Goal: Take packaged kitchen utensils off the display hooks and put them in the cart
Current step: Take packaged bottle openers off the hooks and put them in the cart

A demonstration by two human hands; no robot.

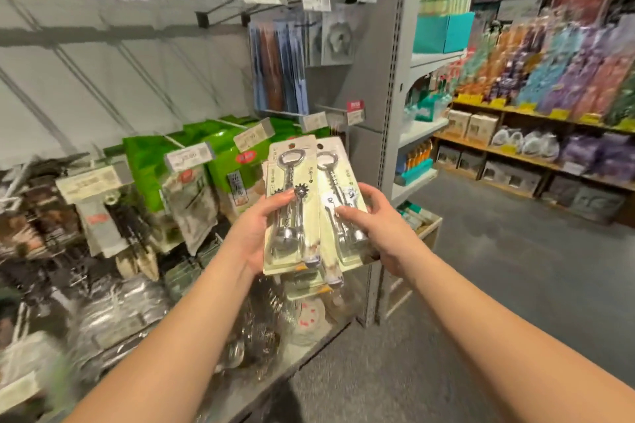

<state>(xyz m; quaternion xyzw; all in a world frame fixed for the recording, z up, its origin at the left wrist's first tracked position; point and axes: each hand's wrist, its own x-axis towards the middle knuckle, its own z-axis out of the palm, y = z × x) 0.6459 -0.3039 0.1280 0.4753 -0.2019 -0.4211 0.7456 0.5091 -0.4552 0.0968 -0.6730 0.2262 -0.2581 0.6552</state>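
Both your bare forearms reach forward from the bottom corners and meet in the middle of the view. Your left hand [256,233] is turned palm up under the packs, and your right hand [376,230] comes from the side with its back toward you.

Behind the hands hang green plastic food bags [220,161] with white price tags [189,156] on hooks, and a tall grey metal shelf post [385,106] stands just beside the packs on the right. Further right you see wooden shelves [515,154] with colourful goods.

You hold pale yellow card packs, each with a shiny metal bottle opener. Your left fingers are curled around the left opener pack [292,206], the thumb pressing on its front. Your right fingers pinch the right opener pack [338,196], which touches the left pack and lies partly behind it. More packs are stacked under them. The packs are off the hooks, in front of the display.
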